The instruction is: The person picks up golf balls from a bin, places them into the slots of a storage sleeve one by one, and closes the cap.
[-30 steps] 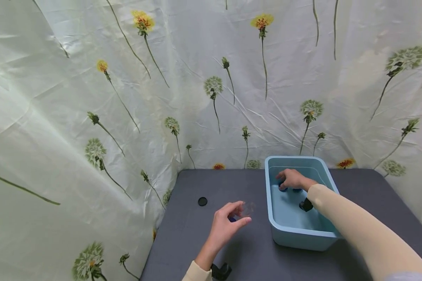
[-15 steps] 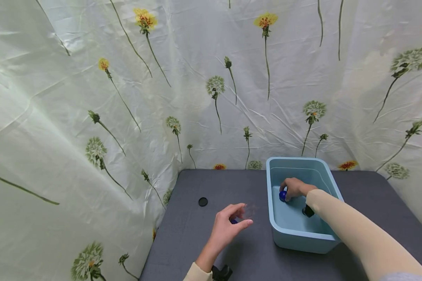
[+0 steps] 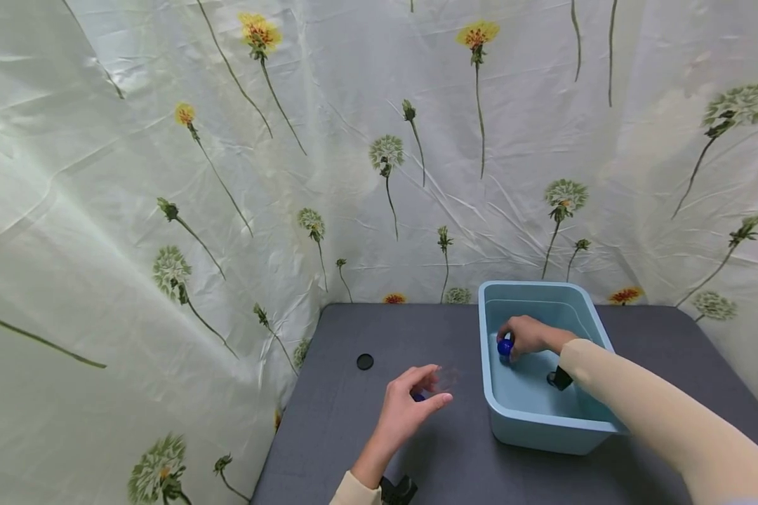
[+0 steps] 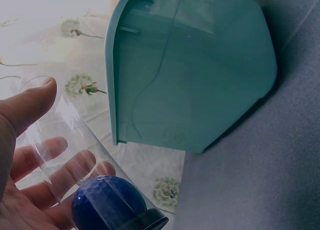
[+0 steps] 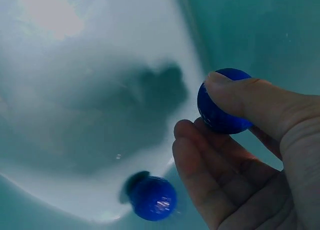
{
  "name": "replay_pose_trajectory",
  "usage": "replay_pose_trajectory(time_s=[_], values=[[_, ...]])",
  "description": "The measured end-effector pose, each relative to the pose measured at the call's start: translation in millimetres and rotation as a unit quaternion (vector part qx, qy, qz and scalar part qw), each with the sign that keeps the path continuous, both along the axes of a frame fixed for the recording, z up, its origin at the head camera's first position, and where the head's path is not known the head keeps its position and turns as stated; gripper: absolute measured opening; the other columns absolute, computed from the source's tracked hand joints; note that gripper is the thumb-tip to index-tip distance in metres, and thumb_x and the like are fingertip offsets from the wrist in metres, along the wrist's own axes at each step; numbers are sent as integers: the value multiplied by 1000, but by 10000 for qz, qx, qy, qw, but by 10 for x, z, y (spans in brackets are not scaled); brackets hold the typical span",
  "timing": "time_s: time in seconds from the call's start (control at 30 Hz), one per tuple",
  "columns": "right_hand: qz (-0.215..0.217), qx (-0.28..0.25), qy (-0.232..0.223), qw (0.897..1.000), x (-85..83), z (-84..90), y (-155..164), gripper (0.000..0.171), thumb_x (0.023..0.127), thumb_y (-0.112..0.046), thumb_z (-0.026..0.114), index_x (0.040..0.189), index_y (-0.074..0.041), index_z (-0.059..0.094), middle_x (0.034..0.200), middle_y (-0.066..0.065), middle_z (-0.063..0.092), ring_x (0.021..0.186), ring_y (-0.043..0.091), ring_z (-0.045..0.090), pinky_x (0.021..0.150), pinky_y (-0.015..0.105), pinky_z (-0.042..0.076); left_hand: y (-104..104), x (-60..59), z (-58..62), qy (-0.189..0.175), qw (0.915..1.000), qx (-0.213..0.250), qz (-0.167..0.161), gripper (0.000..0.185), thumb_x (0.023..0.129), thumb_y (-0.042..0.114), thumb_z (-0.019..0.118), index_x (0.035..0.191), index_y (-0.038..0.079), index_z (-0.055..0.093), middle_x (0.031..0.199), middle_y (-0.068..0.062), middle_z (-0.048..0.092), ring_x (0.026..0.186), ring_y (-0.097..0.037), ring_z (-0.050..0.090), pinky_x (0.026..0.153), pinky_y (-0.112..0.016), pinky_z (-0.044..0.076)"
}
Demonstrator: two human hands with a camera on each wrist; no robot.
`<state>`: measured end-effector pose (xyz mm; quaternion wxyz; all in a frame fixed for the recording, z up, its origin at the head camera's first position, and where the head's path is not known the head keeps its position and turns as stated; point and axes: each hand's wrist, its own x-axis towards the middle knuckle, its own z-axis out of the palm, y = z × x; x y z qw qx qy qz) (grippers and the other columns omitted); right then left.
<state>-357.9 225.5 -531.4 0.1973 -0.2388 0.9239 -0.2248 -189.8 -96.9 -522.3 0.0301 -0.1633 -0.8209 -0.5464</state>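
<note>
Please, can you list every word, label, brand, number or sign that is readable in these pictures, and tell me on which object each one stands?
None: no view shows readable text.
The light blue tub has a faint moulded mark on its underside in the left wrist view, too blurred to read.
The blue ball in the right hand, the clear tube in the left hand, and the black cap show no writing.

- Left hand (image 3: 410, 403): bare, no rings or glove; cream sleeve cuff at wrist, low in head view.
- Black wrist-cam mount w/ strap just below that cuff.
- Right hand (image 3: 527, 335): bare too; long cream sleeve covers whole forearm, snug fit.
- Black cam unit strapped under right wrist.
- Grey-blue bit of clothing at upper arm, frame corner.
</note>
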Motion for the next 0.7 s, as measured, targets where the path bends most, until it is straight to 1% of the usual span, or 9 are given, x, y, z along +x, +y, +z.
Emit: replay_pose_trajectory(time_s=[0.17, 0.27, 0.37, 0.43, 0.53, 0.6, 0.7], values=[[152, -286, 126, 9994, 105, 154, 5, 45, 76, 0, 84, 119, 0, 70, 102, 7, 71, 92, 21, 67, 79, 41, 57, 7, -4, 4, -78, 10000, 55, -21, 47, 86, 39, 81, 129, 29, 67, 106, 12, 66, 99, -26, 68, 87, -40, 54], [242, -450, 278, 9983, 180, 245, 2, 45, 78, -2, 84, 120, 0, 70, 105, 7, 71, 95, 22, 66, 81, 42, 57, 8, 4, 5, -115, 9999, 34, 2, 47, 85, 41, 80, 129, 30, 67, 105, 12, 66, 98, -22, 68, 86, -40, 55], [266, -618, 432, 9968, 260, 371, 5, 44, 80, -5, 84, 121, 0, 69, 109, 8, 70, 96, 23, 66, 80, 42, 57, 9, 12, 16, -116, 9999, 17, 42, 47, 85, 42, 80, 129, 30, 67, 105, 12, 66, 96, -18, 67, 86, -43, 55], [214, -718, 502, 9959, 319, 465, 13, 44, 80, -8, 84, 121, -1, 69, 110, 8, 70, 94, 22, 66, 78, 41, 57, 11, 12, 26, -100, 9999, 25, 47, 47, 85, 42, 80, 129, 30, 67, 105, 12, 66, 97, -17, 66, 86, -43, 55], [50, -865, 534, 9948, 421, 598, 35, 43, 81, -11, 84, 121, -3, 70, 109, 9, 70, 91, 22, 67, 76, 40, 58, 12, 12, 39, -69, 9999, 78, 14, 47, 86, 41, 80, 129, 30, 67, 106, 11, 66, 98, -21, 67, 86, -44, 55], [-51, -935, 566, 9940, 494, 670, 53, 42, 82, -12, 84, 120, -6, 70, 109, 9, 70, 90, 22, 67, 76, 40, 58, 10, 16, 42, -44, 9999, 135, -8, 47, 86, 40, 80, 130, 30, 67, 106, 10, 66, 98, -23, 67, 86, -45, 54], [-105, -1062, 633, 9923, 610, 770, 74, 41, 83, -13, 84, 121, -9, 69, 110, 9, 69, 92, 24, 67, 76, 41, 58, 1, 31, 31, -9, 9998, 189, 0, 46, 87, 38, 80, 130, 28, 67, 106, 8, 67, 98, -23, 67, 86, -47, 54]])
